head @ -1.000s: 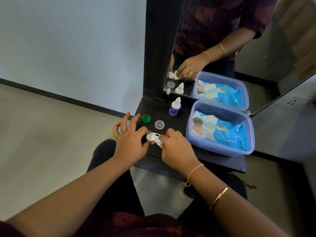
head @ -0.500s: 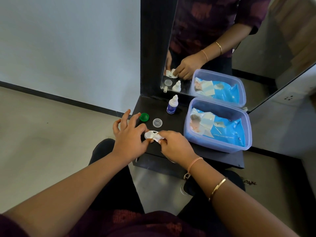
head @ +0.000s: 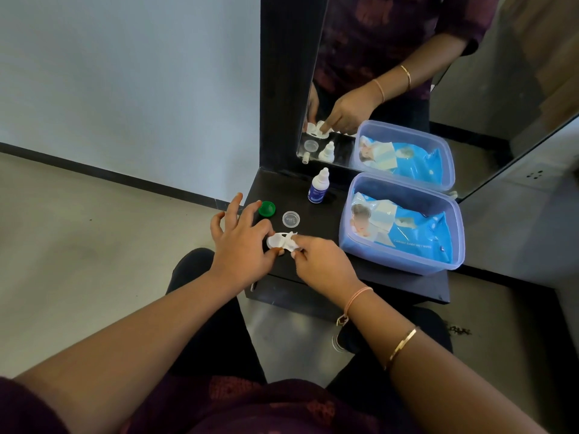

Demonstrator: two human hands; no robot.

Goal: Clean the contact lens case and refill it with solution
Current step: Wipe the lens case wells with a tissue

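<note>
The left hand [head: 241,245], just left of the small white plastic contact lens case [head: 276,241], pinches the case's left end, its other fingers spread. The one case sits at the front of the dark table [head: 376,281], long axis running left to right between the hands and equally near both. Just right of it, the right hand [head: 322,264] pinches a scrap of white wipe [head: 294,239] against it. Behind the case are one green round cap [head: 267,209], one clear round cap [head: 290,219] and one white-and-blue solution bottle [head: 319,186]. Well to its right is one blue plastic tub [head: 404,261].
</note>
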